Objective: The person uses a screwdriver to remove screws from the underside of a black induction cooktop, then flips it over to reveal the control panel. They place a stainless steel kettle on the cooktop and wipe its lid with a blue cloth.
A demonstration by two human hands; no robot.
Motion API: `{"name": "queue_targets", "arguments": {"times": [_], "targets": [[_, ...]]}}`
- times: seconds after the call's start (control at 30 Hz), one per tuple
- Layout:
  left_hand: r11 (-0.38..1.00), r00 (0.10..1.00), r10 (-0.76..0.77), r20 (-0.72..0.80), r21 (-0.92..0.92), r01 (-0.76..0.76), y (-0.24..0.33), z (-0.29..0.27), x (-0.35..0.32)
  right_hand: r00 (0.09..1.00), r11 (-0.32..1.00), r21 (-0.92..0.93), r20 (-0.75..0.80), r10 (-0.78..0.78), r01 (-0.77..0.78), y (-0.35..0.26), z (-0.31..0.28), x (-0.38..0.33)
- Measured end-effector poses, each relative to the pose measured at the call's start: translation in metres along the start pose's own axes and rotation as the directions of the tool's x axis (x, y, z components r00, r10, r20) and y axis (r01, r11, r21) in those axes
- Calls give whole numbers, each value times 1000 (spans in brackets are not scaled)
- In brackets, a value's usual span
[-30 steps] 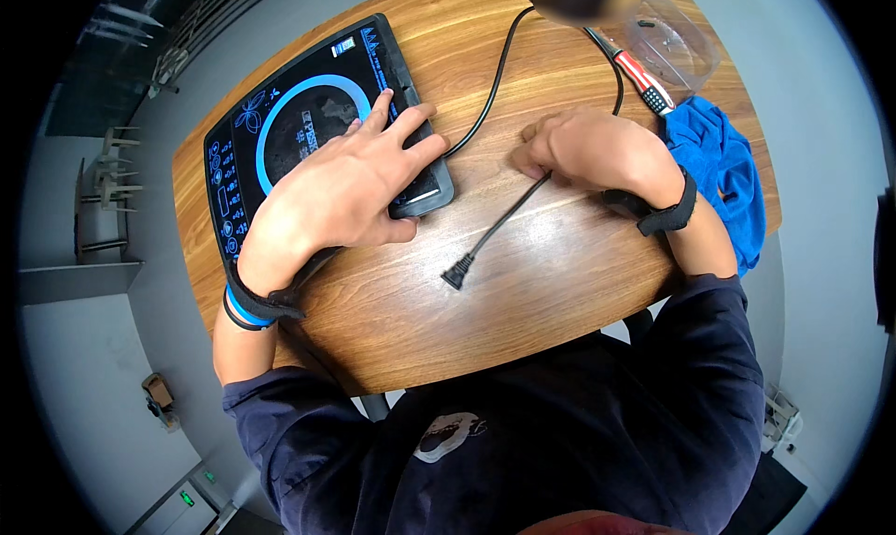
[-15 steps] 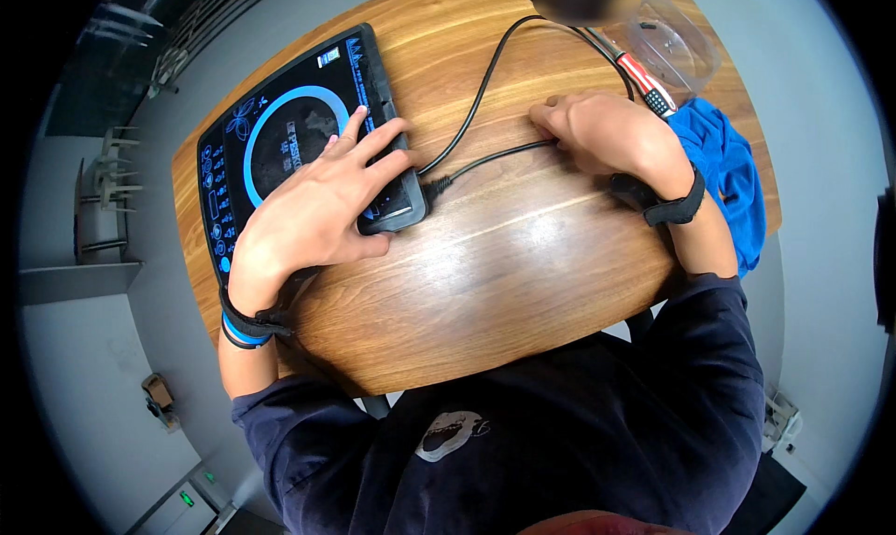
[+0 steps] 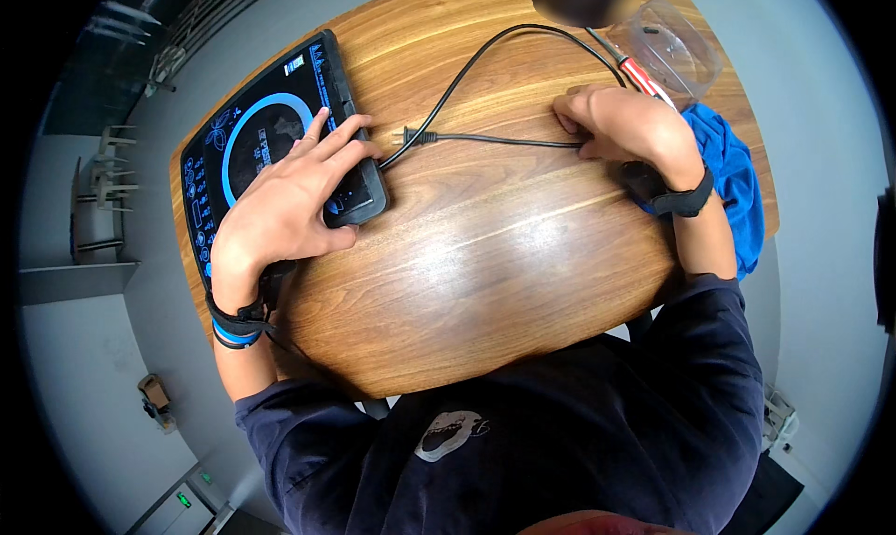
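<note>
A black induction cooker [image 3: 271,97] with a blue ring on its glass top lies at the left of the wooden table. My left hand [image 3: 289,199] rests on it with fingers spread, the thumb at its near edge. From the cooker's right side a black power cord [image 3: 485,53] arcs away and loops back to the right. Its two-pin plug [image 3: 415,137] lies beside the cooker, crossed by the cord. My right hand [image 3: 625,129] is closed round the cord's plug end, a stretch back from the plug; the fingertips are partly hidden.
Beyond my right hand lie a red-and-white handled tool [image 3: 644,83] with a thin shaft and a clear plastic container [image 3: 686,50]. A blue cloth [image 3: 733,180] is bunched at the table's right edge. A dark round object [image 3: 574,1] stands at the far side.
The cooker has shifted left with my left hand on it. My right hand has moved slightly right, still on the cord. The plug now shows its pins, a little farther from me.
</note>
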State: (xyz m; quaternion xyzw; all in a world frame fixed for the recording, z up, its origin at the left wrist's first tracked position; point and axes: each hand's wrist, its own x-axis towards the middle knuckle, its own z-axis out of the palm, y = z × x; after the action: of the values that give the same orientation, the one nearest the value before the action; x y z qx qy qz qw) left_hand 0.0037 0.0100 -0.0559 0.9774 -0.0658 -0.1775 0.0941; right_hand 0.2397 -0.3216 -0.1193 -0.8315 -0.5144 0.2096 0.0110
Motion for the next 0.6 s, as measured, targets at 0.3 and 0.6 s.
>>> {"name": "queue_targets", "arguments": {"times": [0.3, 0.6], "targets": [[993, 995, -93, 25, 72, 91, 26, 5, -3, 998, 997, -64, 51, -47, 51, 6, 5, 6], [964, 990, 69, -123, 263, -35, 64, 31, 18, 994, 994, 25, -9, -111, 111, 3, 8, 16]]}}
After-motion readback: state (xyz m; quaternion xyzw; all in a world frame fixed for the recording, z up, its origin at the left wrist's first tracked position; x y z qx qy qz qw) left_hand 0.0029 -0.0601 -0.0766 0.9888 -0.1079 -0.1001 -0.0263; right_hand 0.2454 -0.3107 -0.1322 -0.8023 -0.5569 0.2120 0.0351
